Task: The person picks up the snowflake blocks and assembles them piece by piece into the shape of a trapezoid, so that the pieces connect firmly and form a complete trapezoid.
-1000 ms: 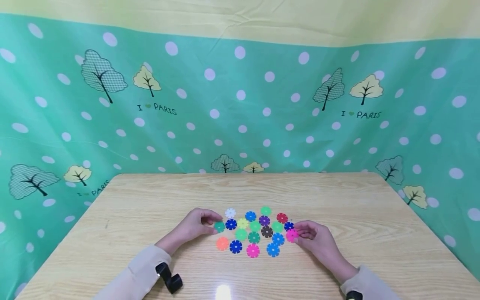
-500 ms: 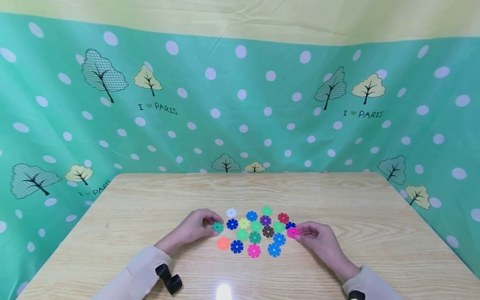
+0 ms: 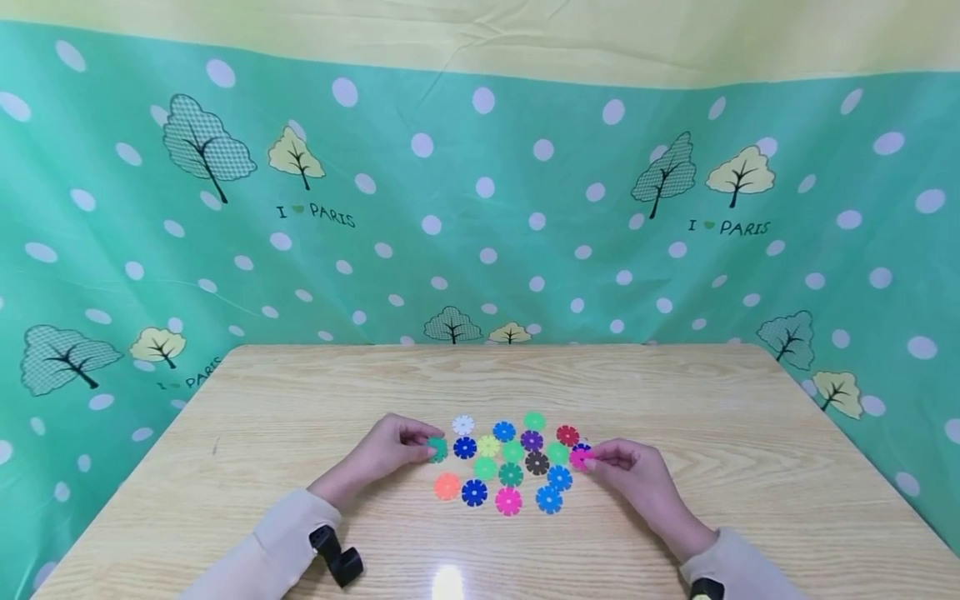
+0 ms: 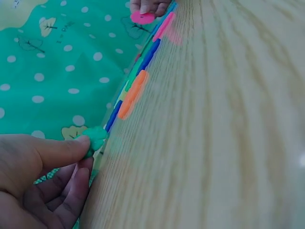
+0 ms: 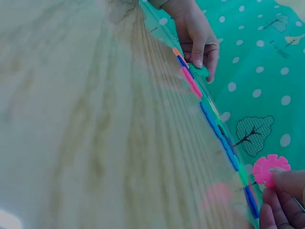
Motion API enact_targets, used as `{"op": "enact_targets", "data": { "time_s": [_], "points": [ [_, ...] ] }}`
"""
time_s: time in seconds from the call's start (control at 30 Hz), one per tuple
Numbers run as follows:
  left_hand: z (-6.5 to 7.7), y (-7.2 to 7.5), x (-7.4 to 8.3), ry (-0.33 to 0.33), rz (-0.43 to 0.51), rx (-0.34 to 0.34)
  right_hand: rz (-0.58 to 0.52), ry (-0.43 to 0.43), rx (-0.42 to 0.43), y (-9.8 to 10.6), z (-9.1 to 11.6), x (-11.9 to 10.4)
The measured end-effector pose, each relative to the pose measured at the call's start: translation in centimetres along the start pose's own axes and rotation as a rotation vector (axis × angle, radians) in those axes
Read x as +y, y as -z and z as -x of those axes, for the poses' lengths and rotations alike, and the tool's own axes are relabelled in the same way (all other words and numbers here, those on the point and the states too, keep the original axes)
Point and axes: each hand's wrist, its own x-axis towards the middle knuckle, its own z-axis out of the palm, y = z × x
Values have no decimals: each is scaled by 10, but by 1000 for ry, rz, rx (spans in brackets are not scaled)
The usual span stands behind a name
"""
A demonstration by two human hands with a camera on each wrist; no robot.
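My left hand (image 3: 390, 446) pinches a teal-green notched plastic disc (image 4: 96, 138) between thumb and fingers at the left side of a group of discs. On the right side my right hand (image 3: 633, 475) pinches a pink notched disc (image 5: 269, 170), raised off the table in the right wrist view. It partly covers a dark blue disc (image 5: 251, 202) lying beneath. Several flat discs lie between the hands, among them a white one (image 3: 463, 425), an orange one (image 3: 447, 486), a brown one (image 3: 537, 462), a red one (image 3: 567, 435) and another pink one (image 3: 508, 501).
The discs lie on a light wooden table (image 3: 300, 375). Behind it hangs a green dotted curtain (image 3: 480, 225) with printed trees. A black wrist device (image 3: 337, 556) sits on the left sleeve, and glare shows near the table's front.
Both hands have stayed almost in place. The teal-green disc and the pink disc have tilted in the fingers, and the pink disc has risen slightly over the dark blue one.
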Motion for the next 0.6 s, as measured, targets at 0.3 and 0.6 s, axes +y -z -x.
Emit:
{"op": "enact_targets", "data": {
  "time_s": [0.3,0.6],
  "points": [
    [1,-3,9,119,212,22,-95,78,-14,-8,-7,-13],
    [1,-11,32,99,305,57,-143,157,-8,-17,-10,-25]
  ]
}}
